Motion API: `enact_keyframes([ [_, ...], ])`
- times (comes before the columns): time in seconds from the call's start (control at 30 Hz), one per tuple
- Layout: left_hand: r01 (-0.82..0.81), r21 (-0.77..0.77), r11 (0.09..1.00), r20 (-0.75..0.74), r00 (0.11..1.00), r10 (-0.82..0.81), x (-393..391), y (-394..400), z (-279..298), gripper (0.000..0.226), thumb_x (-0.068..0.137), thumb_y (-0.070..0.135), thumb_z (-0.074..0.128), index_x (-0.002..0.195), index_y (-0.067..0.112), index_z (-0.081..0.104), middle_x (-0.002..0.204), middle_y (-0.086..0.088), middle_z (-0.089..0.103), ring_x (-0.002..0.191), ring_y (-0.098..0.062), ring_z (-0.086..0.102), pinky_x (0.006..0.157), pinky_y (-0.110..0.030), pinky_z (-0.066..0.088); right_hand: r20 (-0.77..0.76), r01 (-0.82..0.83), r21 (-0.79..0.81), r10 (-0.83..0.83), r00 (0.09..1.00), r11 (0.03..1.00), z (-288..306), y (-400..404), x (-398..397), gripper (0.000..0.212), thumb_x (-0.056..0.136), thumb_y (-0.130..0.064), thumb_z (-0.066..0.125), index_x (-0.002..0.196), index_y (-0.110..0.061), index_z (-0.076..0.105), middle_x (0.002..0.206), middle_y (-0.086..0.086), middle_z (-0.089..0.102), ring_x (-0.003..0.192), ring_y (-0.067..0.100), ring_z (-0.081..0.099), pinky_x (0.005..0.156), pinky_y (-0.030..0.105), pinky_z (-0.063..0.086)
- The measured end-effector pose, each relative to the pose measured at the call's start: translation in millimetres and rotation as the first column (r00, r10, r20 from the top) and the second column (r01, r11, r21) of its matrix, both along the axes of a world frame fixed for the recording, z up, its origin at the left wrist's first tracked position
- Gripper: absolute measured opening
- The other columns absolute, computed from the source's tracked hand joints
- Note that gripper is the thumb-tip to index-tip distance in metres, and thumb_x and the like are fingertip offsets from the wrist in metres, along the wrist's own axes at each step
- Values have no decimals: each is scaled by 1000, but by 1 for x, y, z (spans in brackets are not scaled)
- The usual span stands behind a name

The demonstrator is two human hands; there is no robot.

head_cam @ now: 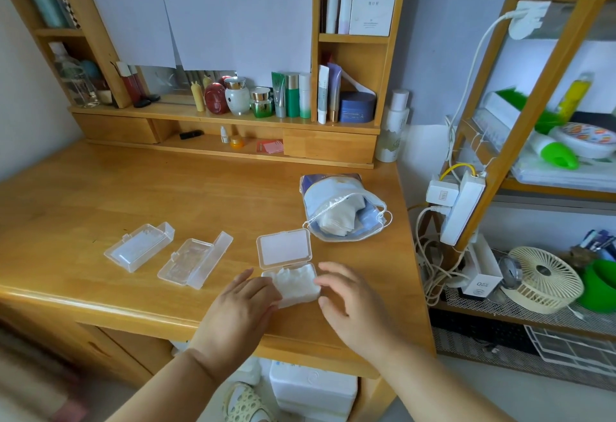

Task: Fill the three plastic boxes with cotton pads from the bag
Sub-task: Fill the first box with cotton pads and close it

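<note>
Three clear plastic boxes lie open in a row on the wooden desk. The left box [138,247] and the middle box [195,263] hold nothing. The right box [284,248] has its lid up and white cotton pads [295,283] in its base. My left hand [245,305] rests flat against that box's left side, fingertips touching the pads. My right hand [350,298] hovers at its right side, fingers spread and holding nothing. Behind the right box lies the blue drawstring bag [343,208], mouth open, white pads showing inside.
A shelf unit with cosmetic bottles and jars [263,98] stands along the desk's back. A white bottle [393,128] sits at the back right corner. Right of the desk, a power strip [461,208] with cables hangs on a wooden rack, with a small fan [543,280] below.
</note>
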State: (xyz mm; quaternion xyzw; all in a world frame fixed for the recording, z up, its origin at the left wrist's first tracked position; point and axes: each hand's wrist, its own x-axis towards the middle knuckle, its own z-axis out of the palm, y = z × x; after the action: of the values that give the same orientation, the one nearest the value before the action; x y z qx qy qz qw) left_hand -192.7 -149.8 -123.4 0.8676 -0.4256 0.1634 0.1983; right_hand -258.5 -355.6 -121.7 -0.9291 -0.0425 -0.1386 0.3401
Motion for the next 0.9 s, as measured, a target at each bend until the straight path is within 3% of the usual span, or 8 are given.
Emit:
enact_keyframes([
  [0.1, -64, -137, 989, -57, 997, 57, -3, -6, -5, 25, 86, 29, 50, 93, 13, 69, 96, 2, 65, 91, -16, 64, 102, -31, 36, -2, 196, 181, -199, 980, 964, 6, -19, 3, 29, 86, -20, 64, 115, -26, 62, 108, -22, 55, 104, -5, 50, 83, -3, 32],
  [0.17, -86, -220, 972, -91, 994, 67, -2, -13, -9, 25, 85, 31, 53, 92, 13, 69, 97, 3, 64, 93, -14, 61, 102, -33, 36, 14, 292, 171, -299, 954, 941, 11, -35, 14, 27, 85, -19, 66, 112, -24, 64, 98, -21, 56, 95, -3, 52, 76, -4, 31],
  [0.23, -102, -272, 957, -107, 991, 75, 1, -19, -14, 24, 84, 31, 54, 88, 13, 69, 95, 4, 64, 93, -12, 59, 102, -37, 37, 70, 327, 81, -332, 940, 942, 18, -47, 31, 28, 84, -18, 68, 112, -18, 66, 102, -14, 61, 96, 2, 55, 78, -1, 30],
  [0.37, -170, -373, 912, -209, 973, 96, 4, -26, -26, 25, 83, 32, 55, 85, 12, 69, 94, 6, 65, 96, -11, 62, 105, -36, 36, 104, 275, -136, -262, 959, 952, 24, -54, 72, 38, 84, -24, 67, 120, -15, 61, 127, -4, 58, 115, 13, 53, 87, 19, 38],
  [0.5, -148, -402, 904, -194, 978, 74, 7, -27, -30, 23, 85, 31, 56, 83, 11, 69, 93, 9, 65, 102, -6, 61, 103, -34, 40, 129, 257, -307, -228, 965, 916, 19, -54, 101, 39, 78, -31, 72, 110, -13, 60, 115, -1, 58, 108, 19, 52, 81, 27, 43],
  [0.6, -140, -405, 903, -194, 979, 65, 7, -26, -29, 22, 85, 29, 57, 83, 11, 69, 96, 8, 65, 105, -7, 60, 103, -33, 41, 150, 313, -356, -277, 949, 881, 15, -51, 112, 35, 80, -31, 69, 107, -9, 61, 113, 4, 60, 106, 23, 55, 83, 33, 47],
  [0.73, -139, -410, 901, -197, 979, 62, 7, -27, -28, 23, 85, 29, 56, 83, 10, 69, 97, 7, 65, 105, -8, 60, 104, -30, 39, 216, 309, -299, -251, 944, 903, 12, -49, 116, 29, 81, -27, 66, 105, -11, 64, 111, 4, 64, 102, 23, 59, 80, 34, 51],
  [0.9, -134, -406, 904, -199, 978, 56, 6, -26, -27, 22, 86, 28, 56, 84, 10, 69, 97, 6, 65, 105, -8, 60, 104, -31, 41, 176, 325, -412, -276, 945, 851, 8, -46, 116, 35, 75, -26, 72, 105, -11, 62, 107, 6, 64, 99, 26, 60, 76, 35, 52],
])
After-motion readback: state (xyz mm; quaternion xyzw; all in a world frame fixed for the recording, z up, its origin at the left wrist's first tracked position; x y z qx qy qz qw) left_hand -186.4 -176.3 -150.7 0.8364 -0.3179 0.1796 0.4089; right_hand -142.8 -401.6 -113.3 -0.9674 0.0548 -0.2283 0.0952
